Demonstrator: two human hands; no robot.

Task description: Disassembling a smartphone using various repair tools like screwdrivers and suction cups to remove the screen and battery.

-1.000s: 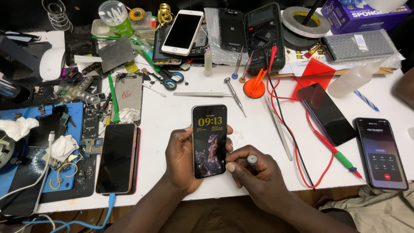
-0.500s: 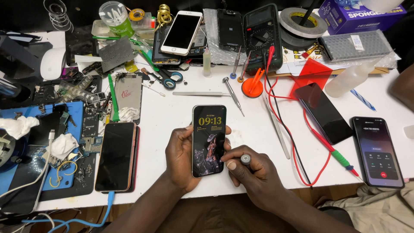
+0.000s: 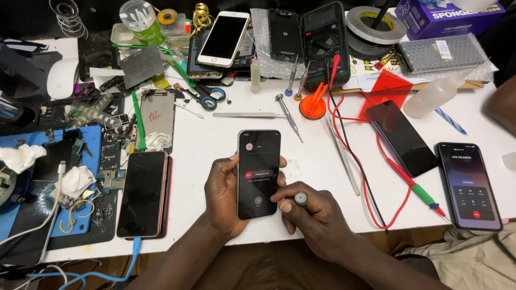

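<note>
1. A smartphone (image 3: 259, 174) sits at the lower centre of the frame, upright, its lit screen showing a dark menu with round buttons and a red slider.
2. The left hand (image 3: 226, 196) cradles the smartphone from its left side, fingers curled around the edges and gripping it just above the white table (image 3: 215, 134).
3. The right hand (image 3: 312, 217) is closed around a small tool with a round grey end (image 3: 301, 199), fingers folded tight; its thumb touches the smartphone's lower right edge.
4. To the left, a dark-screened phone (image 3: 142, 193) lies flat on the table with a blue cable (image 3: 134, 249) plugged into its bottom.
5. Further left, a blue work mat (image 3: 88, 145) holds circuit boards and white cloths.
6. Right of the hands, a black phone (image 3: 403, 137) lies tilted, crossed by red probe leads (image 3: 376, 156).
7. At the right edge, another phone (image 3: 472, 185) shows a call screen.
8. Above the smartphone lie tweezers (image 3: 244, 114), a screwdriver (image 3: 288, 115) and an orange suction cup (image 3: 313, 104).
9. At the top centre rest a white phone (image 3: 223, 38) and a black multimeter (image 3: 322, 37).
10. A clear squeeze bottle (image 3: 435, 94) lies at the upper right.
</note>
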